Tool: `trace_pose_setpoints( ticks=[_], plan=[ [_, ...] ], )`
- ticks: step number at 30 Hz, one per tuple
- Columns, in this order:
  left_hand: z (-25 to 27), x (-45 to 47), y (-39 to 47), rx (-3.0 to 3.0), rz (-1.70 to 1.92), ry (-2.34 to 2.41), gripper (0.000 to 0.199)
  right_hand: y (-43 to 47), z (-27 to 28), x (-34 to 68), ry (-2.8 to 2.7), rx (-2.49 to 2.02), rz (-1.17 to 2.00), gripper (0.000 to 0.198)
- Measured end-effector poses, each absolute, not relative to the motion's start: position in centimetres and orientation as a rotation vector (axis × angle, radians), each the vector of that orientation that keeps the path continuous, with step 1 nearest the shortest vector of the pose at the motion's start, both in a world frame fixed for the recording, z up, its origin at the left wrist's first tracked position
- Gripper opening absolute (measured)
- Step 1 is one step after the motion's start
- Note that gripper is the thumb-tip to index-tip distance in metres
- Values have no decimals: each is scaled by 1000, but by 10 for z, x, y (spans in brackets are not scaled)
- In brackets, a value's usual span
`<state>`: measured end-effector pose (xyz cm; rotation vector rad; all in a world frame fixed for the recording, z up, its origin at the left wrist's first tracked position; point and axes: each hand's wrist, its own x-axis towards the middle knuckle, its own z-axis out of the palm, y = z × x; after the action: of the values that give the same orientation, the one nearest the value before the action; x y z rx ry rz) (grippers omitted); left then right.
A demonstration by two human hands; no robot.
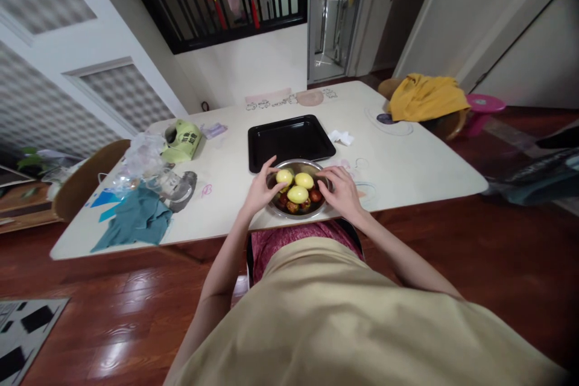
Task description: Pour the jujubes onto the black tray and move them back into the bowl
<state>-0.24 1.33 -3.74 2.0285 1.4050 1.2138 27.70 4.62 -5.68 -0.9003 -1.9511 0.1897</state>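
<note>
A metal bowl [302, 166] stands at the near edge of the tabletop [226, 208], directly before the wearer, with the left hand [261, 190] and the right hand [342, 190] on either side of it. The left thumb and forefinger are parted, their tips beside the leftmost of three glossy yellow ovals [297, 195]; I cannot tell whether they grip it, the rim, or neither. The right fingers are bent over the opposite side of the rim, the thumb pointing inward, and whether they hold anything is also unclear. The yellow ovals lie on top inside the bowl, above smaller dark red pieces [315, 195] too small to identify. Just beyond the bowl is a black rectangular tray [289, 140], with a crumpled white tissue [341, 137] near its right side. Over on the left of the tabletop are a teal cloth [140, 217], clear plastic wrapping [145, 154], a yellow-green item with dark lettering [184, 142] and a small purple packet [214, 130]. Beyond the right end, a yellow garment [427, 98] is draped over a chair, near a pink stool [486, 103].
</note>
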Motion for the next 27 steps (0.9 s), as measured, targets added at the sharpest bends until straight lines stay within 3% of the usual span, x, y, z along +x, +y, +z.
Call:
trace_pose_setpoints(
  ticks=[5,8,19,27],
  plan=[
    [-43,1,18,2109,1205,1395,51,48,-58,279,-1946,-907,179,19],
    [-43,-2,13,2159,1236,1371,43,49,-59,279,-1952,-921,189,19],
    [-65,-10,2,2010,1726,1536,31,49,-57,281,-1968,-926,189,19],
    [-66,-5,1,2174,1683,1466,31,49,-58,279,-1962,-922,194,19]
  ],
)
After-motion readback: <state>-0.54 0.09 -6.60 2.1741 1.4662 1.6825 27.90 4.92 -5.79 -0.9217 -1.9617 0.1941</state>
